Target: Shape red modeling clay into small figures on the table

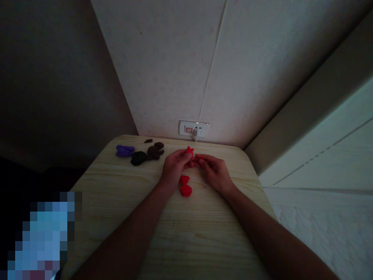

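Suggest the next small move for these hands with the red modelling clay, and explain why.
Perhaps lay the small red modelling-clay piece down beside the red bow-shaped clay lump on the pale wood-grain table: the left hand and right hand both have fingertips at that piece, and the lump lies just below them, within easy reach.

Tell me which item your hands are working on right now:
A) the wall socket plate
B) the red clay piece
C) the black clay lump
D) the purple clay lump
B. The left hand and right hand meet at the piece of red modelling clay, with the fingertips gathered on it.
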Available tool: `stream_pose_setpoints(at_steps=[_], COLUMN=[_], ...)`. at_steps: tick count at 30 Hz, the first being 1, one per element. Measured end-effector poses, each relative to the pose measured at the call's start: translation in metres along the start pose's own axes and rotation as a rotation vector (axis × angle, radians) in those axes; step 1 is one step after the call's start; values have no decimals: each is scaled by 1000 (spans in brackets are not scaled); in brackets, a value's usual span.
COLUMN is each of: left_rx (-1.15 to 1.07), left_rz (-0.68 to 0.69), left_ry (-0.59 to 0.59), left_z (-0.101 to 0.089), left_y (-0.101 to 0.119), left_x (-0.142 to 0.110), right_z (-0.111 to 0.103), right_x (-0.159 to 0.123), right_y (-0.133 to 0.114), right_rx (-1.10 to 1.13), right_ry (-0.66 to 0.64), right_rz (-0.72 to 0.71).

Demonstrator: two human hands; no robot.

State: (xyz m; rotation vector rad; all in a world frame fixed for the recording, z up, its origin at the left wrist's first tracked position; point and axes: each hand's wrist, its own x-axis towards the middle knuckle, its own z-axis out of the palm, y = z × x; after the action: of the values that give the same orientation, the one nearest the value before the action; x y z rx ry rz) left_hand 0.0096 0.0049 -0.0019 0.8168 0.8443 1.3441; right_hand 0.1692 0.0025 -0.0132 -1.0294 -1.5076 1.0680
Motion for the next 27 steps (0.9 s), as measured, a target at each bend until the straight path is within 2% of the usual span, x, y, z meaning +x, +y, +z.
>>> stream_pose_setpoints(at_steps=[3,20,27], left_rx=[-5,16,16], left_rz=[8,-1,-1], left_ry=[-2,16,13], left_z=[0,1,0], left_y=[0,1,0], left_x=[0,-1,0], right_z=[1,2,-1], right_x=[-1,-6,-5], right_y=[-1,-8,-10], right_rx=[37,-63,-167], right_ry=[14,33,10], right_rz=[14,131,70])
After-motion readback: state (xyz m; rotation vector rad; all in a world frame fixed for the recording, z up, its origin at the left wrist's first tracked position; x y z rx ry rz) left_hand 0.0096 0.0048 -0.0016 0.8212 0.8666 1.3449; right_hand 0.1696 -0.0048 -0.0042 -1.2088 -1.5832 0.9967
